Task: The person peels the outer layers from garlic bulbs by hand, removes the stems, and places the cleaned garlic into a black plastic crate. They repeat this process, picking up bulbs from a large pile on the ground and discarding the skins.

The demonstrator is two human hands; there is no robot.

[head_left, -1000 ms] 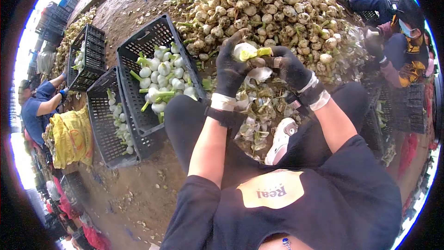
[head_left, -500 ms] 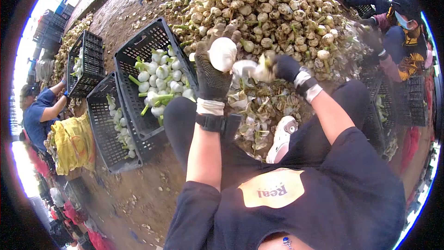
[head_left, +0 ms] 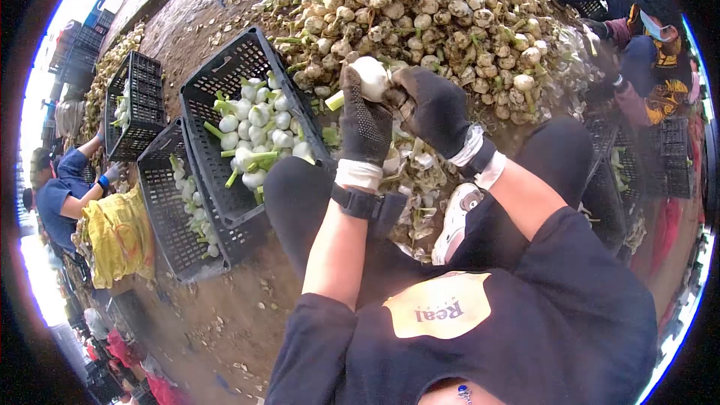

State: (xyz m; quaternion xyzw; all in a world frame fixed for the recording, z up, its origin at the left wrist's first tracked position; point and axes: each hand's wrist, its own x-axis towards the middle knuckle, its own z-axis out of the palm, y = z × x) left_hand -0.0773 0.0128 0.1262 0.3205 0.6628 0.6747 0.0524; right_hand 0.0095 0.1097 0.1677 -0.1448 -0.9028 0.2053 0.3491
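Note:
A white garlic bulb (head_left: 370,79) with a short green stem is held in my gloved left hand (head_left: 365,124), its fingers wrapped round the bulb's lower side. My right hand (head_left: 431,109), in a dark glove, has its fingers closed at the bulb's right side; they pinch something I cannot make out. Beyond both hands lies a large heap of uncleaned bulbs (head_left: 450,22). Loose peeled skins (head_left: 416,180) cover the ground below my hands. On the left, a black crate (head_left: 217,79) contains clean white bulbs with green stems (head_left: 259,116).
A second black crate (head_left: 161,202) with bulbs stands left of the first, and another (head_left: 136,105) is farther off. A yellow sack (head_left: 120,236) lies near a person in blue (head_left: 64,191). At the right sits a masked co-worker (head_left: 649,67) near more crates (head_left: 667,157).
My right hand has come in from the right to meet the bulb, where it was apart and blurred with loose skin. My left hand has shifted slightly right and turned the bulb.

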